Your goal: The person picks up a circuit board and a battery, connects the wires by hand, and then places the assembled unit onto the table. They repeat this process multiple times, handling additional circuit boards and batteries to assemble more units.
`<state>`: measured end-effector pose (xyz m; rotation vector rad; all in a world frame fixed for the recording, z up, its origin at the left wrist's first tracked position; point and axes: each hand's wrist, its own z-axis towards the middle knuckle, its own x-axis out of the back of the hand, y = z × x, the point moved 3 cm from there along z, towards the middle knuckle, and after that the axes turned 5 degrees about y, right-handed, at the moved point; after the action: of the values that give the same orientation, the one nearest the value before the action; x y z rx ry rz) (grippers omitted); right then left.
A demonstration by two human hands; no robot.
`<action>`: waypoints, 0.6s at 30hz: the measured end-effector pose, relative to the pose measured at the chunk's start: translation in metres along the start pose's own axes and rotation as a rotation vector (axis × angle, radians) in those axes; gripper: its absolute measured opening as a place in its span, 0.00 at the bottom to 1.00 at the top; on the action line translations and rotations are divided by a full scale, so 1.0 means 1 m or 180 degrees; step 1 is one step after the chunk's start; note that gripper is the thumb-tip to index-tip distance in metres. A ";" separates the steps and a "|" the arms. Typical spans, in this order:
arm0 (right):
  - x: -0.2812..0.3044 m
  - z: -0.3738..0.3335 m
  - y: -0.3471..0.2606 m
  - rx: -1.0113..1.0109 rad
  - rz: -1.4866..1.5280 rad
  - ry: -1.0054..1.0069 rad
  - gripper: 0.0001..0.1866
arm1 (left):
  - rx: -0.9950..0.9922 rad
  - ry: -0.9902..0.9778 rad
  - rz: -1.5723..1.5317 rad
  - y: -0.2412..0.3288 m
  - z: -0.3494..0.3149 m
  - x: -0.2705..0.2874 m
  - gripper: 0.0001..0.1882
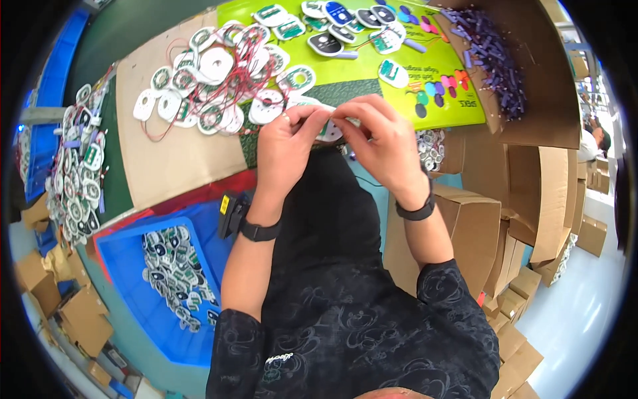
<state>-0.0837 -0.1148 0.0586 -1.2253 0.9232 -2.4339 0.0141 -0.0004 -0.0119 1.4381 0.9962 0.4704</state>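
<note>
My left hand (289,141) and my right hand (382,139) meet at the table's near edge, fingertips pinched close together. Whatever is between the fingers is too small or hidden to make out. Just under and behind the fingertips lies a white plastic part (327,133), mostly covered by the hands. A white round housing with dark holes (267,106) is left of my left hand. Beyond it spreads a heap of white housings (216,65) tangled with red wires (247,88). White parts with green circuit boards (393,73) rest on the yellow-green printed sheet (435,114).
A carton (541,80) at the right holds many purple cylinders (495,63). Left of my legs stands a blue bin (126,279) of circuit-board parts (176,276). More white parts (83,173) pile at the far left. Cardboard boxes (465,233) stand at my right.
</note>
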 end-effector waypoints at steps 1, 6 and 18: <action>0.000 0.002 -0.003 0.0072 -0.0099 -0.0036 0.06 | 0.0017 0.0033 0.0033 0.000 0.000 0.002 0.10; -0.011 0.003 0.014 -0.0245 0.0191 0.0041 0.06 | 0.0205 -0.0217 -0.0195 0.001 0.003 0.005 0.11; -0.026 -0.011 0.006 -0.1258 0.0488 0.0221 0.06 | 0.0227 -0.0195 -0.0847 0.006 0.004 0.007 0.19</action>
<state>-0.0771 -0.1022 0.0332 -1.1396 1.5142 -2.2524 0.0226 0.0036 -0.0088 1.3500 1.1449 0.1971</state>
